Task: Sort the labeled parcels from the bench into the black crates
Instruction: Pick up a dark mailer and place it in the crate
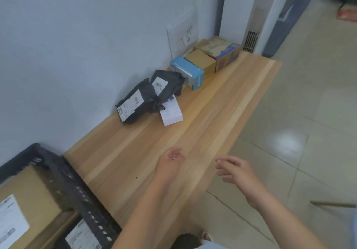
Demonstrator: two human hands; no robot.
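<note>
Left hand (171, 159) & right hand (236, 170), we see, hang over the bench (212, 103) w/ fingers loosely curled, gripping nothing (both blurry), parcels (139, 100) lying well apart by the wall (77, 36).

**No text you can read**

You see white barcode labels on the near black bag (139, 102), the far black bag (170, 84) and the carton (29, 194) in the black crate (63, 175), all too blurred to read. The print on the blue box (187, 73) is equally illegible.

Both forearms bare, stretched forward. Left hand (171, 159) loosely curled, empty. Right hand (236, 170) fingers relaxed, slightly bent, empty.
</note>
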